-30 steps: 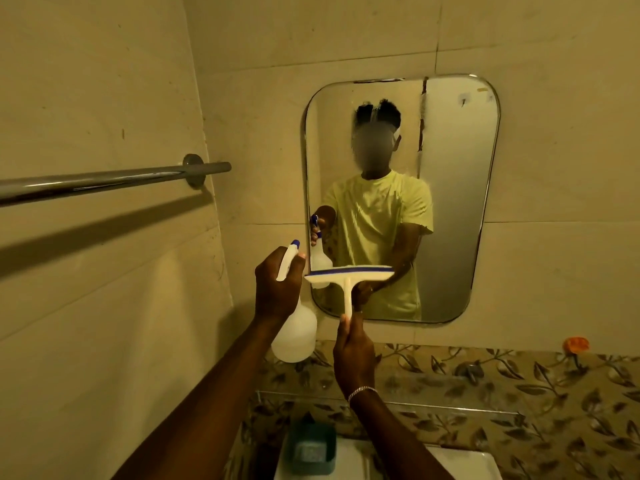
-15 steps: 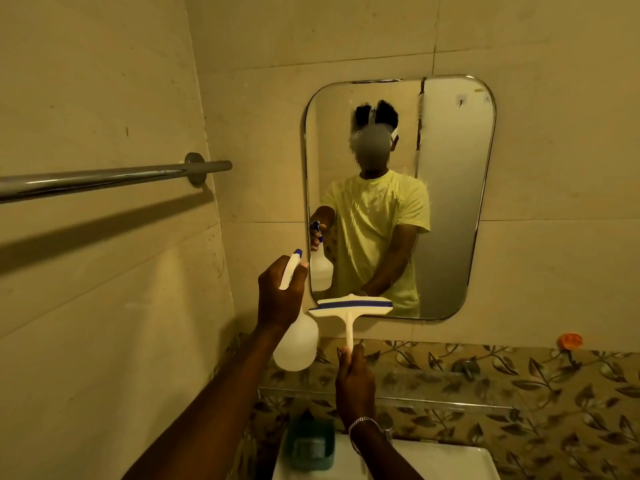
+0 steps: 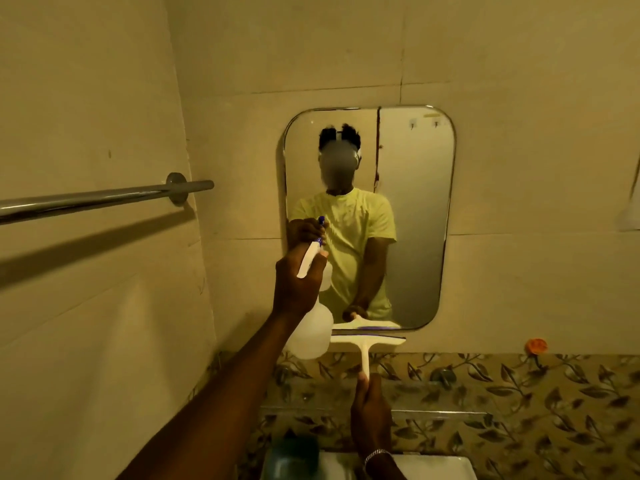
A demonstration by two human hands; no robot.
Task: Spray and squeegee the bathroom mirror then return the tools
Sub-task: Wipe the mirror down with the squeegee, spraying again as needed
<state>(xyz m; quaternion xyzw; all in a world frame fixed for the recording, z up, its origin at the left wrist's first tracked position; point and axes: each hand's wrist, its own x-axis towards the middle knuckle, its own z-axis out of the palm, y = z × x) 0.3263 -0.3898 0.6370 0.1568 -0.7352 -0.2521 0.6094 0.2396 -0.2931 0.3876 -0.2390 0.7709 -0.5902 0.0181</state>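
A rounded rectangular mirror [image 3: 412,216] hangs on the tiled wall ahead. My left hand [image 3: 294,285] grips the neck of a white spray bottle [image 3: 311,332] with a blue nozzle, held up in front of the mirror's lower left corner. My right hand [image 3: 370,410] holds the handle of a white squeegee [image 3: 367,341]. Its blade lies level just below the mirror's bottom edge, against the wall. The mirror reflects me, the bottle and the squeegee.
A chrome towel bar [image 3: 104,199] juts from the left wall at head height. Below the mirror run leaf-patterned tiles and a narrow glass shelf [image 3: 433,415]. A white basin [image 3: 433,467] and a teal container [image 3: 294,455] sit at the bottom. An orange object [image 3: 536,345] sticks to the wall at right.
The squeegee has slid down the mirror from its lower middle to below the bottom edge. My left hand with the bottle stayed near the mirror's lower left; my view pulled back.
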